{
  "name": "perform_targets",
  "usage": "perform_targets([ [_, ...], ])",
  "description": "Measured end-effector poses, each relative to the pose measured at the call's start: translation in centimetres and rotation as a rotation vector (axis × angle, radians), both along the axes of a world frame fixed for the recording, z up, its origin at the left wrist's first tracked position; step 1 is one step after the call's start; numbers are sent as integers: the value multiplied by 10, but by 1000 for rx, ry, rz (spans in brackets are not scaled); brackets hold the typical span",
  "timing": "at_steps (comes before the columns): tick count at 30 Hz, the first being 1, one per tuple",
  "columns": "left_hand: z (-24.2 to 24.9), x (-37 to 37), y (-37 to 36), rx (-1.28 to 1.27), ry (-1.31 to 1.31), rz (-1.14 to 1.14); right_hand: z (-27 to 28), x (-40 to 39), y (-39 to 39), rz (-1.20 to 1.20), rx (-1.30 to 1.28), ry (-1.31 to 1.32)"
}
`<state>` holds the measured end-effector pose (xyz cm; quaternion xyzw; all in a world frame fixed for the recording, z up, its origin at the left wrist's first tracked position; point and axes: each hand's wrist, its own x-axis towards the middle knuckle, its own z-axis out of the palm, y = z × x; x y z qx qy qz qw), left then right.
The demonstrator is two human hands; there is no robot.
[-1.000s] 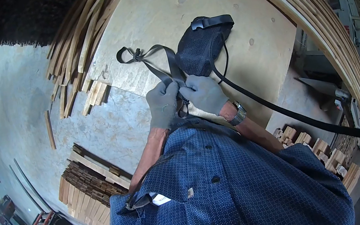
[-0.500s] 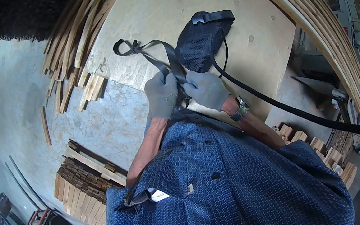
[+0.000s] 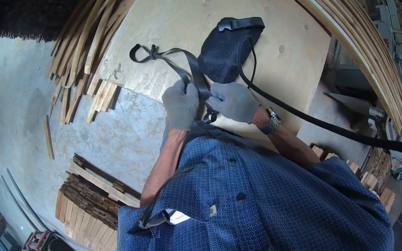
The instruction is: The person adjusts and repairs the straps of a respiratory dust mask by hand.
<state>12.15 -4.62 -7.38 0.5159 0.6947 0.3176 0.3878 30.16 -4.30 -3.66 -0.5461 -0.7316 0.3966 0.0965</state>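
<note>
Both of my hands wear grey gloves and meet close together in front of my blue patterned shirt. My left hand point(image 3: 181, 107) is closed on a black webbing strap point(image 3: 196, 75), whose knotted, looped end lies on the plywood sheet point(image 3: 142, 33). Beside it, my right hand point(image 3: 233, 102) pinches the same strap near its lower part; the exact grip is hidden by the fingers. A short dark end hangs between the hands. Just beyond my right hand lies a black mesh pouch point(image 3: 223, 54) with a buckled belt point(image 3: 242, 23) on its far side.
A thick black cable or hose point(image 3: 318, 118) runs from the pouch towards the lower right. Long wooden strips point(image 3: 84, 44) lie at the upper left, with more curving along the right point(image 3: 343, 19). Stacked wood point(image 3: 87, 210) stands on the concrete floor at the left.
My hands have spread slightly apart, the right one moving a little right and down, and more of the strap end shows between them. The pouch stays in place while the view shifts slightly.
</note>
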Motion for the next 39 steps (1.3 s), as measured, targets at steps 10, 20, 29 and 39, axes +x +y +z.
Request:
perform_targets([
  [10,7,4,-1,-77,-186,60,3,1,0,-23,-3,-4],
  [20,28,-50,38,100,400,196,-4,3,-3,-34,10,-4],
  [29,2,-93,70,258,602,116,-10,9,-4,-46,10,12],
  [39,10,-67,57,157,409,65,-10,7,-7,-70,20,31],
])
